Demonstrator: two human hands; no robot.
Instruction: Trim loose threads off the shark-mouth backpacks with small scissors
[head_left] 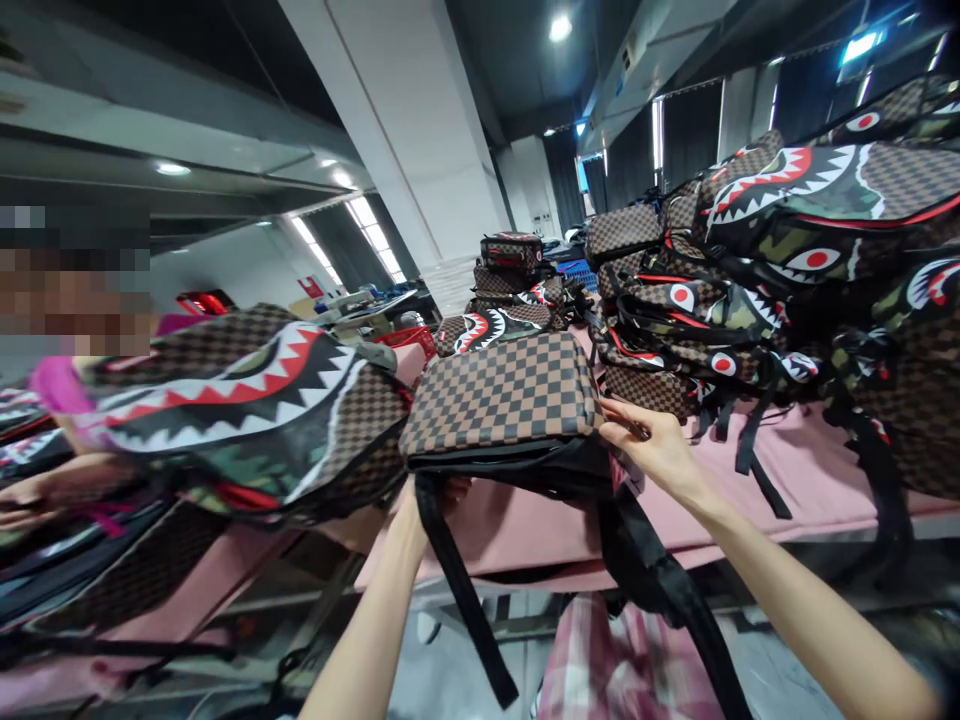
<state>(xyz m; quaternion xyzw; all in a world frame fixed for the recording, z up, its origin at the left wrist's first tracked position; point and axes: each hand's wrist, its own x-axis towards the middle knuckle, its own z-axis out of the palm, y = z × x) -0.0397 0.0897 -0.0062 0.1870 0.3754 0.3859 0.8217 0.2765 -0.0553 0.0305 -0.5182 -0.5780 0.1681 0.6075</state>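
Note:
A backpack [502,390] with a brown and black checkered face is between my hands, above the near edge of a pink-covered table. Two black straps [461,590] dangle from its underside. My right hand [645,435] pinches the bag's right end, thumb and fingers closed on the edge. Under the left end, my left hand [442,492] grips from below; most of its fingers are hidden by the bag. Just left of it stands a larger backpack [247,410] with a red and white shark-mouth print on camouflage and checks.
Stacked shark-print backpacks [810,210] fill the right side of the pink table [720,510]. Smaller checkered bags [510,250] are piled at the back, near a white pillar [405,130]. On the left, another person's hand [37,490] is beside the larger backpack. A red basket [411,340] sits farther back.

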